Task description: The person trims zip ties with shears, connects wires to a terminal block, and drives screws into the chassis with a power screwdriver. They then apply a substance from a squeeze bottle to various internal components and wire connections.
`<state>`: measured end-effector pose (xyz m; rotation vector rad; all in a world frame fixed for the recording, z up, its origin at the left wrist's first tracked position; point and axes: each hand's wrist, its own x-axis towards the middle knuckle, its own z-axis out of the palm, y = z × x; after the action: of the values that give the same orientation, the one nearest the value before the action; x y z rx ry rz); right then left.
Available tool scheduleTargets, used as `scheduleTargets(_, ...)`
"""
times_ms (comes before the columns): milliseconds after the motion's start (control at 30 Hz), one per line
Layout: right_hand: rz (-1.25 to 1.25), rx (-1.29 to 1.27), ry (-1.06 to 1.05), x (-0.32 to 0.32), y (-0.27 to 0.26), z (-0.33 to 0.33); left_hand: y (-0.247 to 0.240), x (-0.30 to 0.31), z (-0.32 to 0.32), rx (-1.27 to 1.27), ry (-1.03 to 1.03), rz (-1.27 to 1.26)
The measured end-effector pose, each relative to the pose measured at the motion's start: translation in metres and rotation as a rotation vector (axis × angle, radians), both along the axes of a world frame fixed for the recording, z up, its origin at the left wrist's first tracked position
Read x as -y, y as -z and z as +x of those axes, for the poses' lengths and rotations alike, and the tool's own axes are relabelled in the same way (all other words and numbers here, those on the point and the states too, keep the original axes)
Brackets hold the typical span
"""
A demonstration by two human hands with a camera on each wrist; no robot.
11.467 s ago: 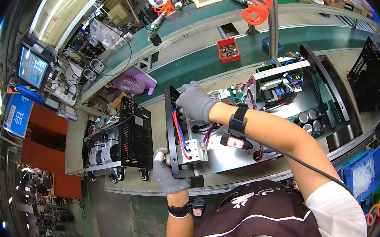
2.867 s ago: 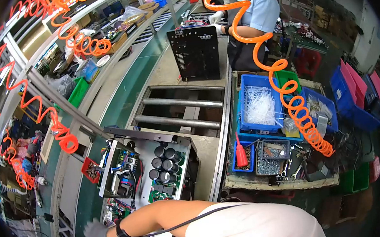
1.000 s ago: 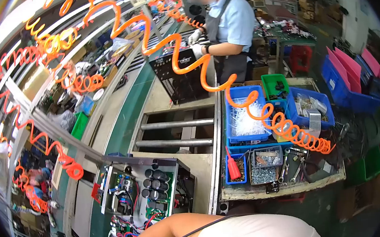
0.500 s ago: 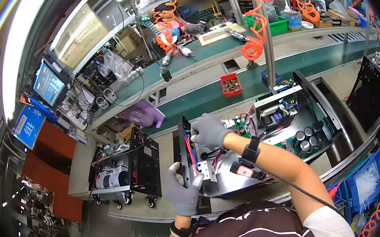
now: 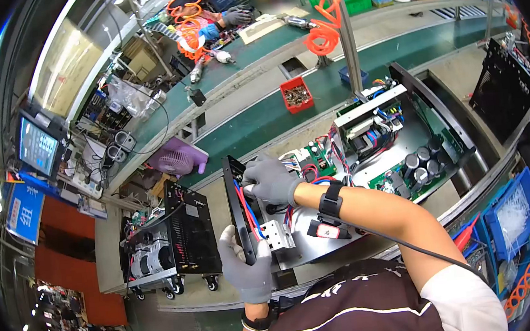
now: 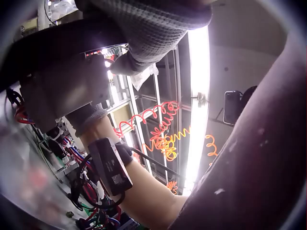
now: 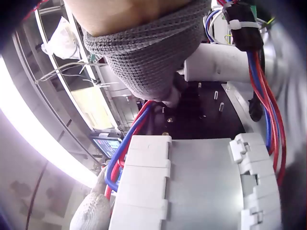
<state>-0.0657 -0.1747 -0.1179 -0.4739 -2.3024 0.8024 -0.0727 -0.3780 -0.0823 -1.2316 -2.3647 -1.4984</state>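
Note:
An open metal chassis [image 5: 311, 250] with a black end panel [image 5: 238, 209] lies on the line. My gloved left hand [image 5: 248, 272] holds the panel's near edge, fingers on the outer face and thumb inside by the white circuit breaker [image 5: 276, 235]. My gloved right hand [image 5: 271, 181] is bent against the panel's inner face, above the breaker. In the right wrist view its fingertips reach down to the black panel [image 7: 211, 110], where small studs stick out; I cannot tell what they hold. Red and blue wires [image 7: 125, 148] run from the breaker past these fingers.
Another black-panelled unit on casters [image 5: 169, 245] stands at left, and a further black panel [image 5: 503, 82] at right. Behind are a red bin of screws [image 5: 296, 95], a purple fan [image 5: 176, 159] and hanging orange air hoses [image 5: 323, 32]. A blue bin [image 5: 513, 212] sits at right.
The head view has swung back from the right side, where another worker and parts bins showed, to the chassis. Over the last half second both hands stay at the panel.

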Motion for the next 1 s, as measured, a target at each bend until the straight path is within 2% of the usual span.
scheduleTargets(167, 0.083, 0.066, -0.008, 0.002, 0.0, 0.001, 0.004, -0.005, 0.001, 0.122, 0.029, 0.104)
scheduleTargets(300, 0.174, 0.061, 0.046, 0.004, 0.011, -0.004, 0.003, -0.005, 0.002, 0.119, 0.029, 0.087)
scheduleTargets(467, 0.074, 0.091, -0.014, 0.003, 0.0, 0.001, 0.001, -0.003, 0.0, 0.045, 0.011, 0.052)
scheduleTargets(500, 0.06, 0.075, -0.021, 0.004, 0.002, -0.003, 0.005, -0.002, -0.001, 0.123, 0.033, 0.112)
scheduleTargets(533, -0.013, -0.022, -0.008, 0.004, 0.007, -0.005, -0.003, -0.001, 0.002, 0.053, 0.023, 0.013)
scheduleTargets(567, 0.001, -0.051, 0.022, 0.003, 0.016, -0.014, 0.005, -0.002, -0.001, 0.312, 0.073, 0.136)
scheduleTargets(600, 0.093, -0.169, 0.092, 0.005, 0.023, -0.021, 0.003, -0.001, -0.001, 0.237, 0.077, 0.081)
scheduleTargets(633, 0.103, -0.085, 0.09, 0.007, 0.012, -0.013, 0.011, 0.001, -0.007, 0.151, 0.088, 0.074)
scheduleTargets(667, 0.093, -0.09, 0.121, 0.006, 0.019, -0.02, 0.019, -0.001, -0.01, 0.273, 0.143, 0.156)
scheduleTargets(700, 0.139, 0.048, 0.099, 0.008, 0.011, -0.014, 0.019, 0.001, -0.018, -0.023, 0.084, 0.052)
scheduleTargets(767, 0.209, 0.124, 0.103, 0.01, 0.008, -0.012, 0.021, -0.004, -0.017, -0.069, 0.11, 0.132)
scheduleTargets(833, 0.274, 0.085, 0.136, 0.008, 0.015, -0.019, 0.006, 0.0, -0.003, 0.007, 0.026, 0.038)
scheduleTargets(867, 0.275, 0.093, 0.158, 0.004, 0.015, -0.019, 0.005, -0.002, -0.001, 0.031, 0.085, 0.145)
scheduleTargets(933, 0.225, 0.204, 0.025, 0.001, 0.008, -0.016, 0.004, -0.001, 0.001, 0.052, 0.095, 0.145)
scheduleTargets(967, 0.228, 0.213, 0.04, 0.0, 0.009, -0.017, 0.003, 0.0, 0.0, 0.054, 0.103, 0.149)
scheduleTargets(1000, 0.117, 0.178, 0.046, 0.0, 0.012, -0.02, 0.002, 0.0, 0.001, 0.092, 0.117, 0.148)
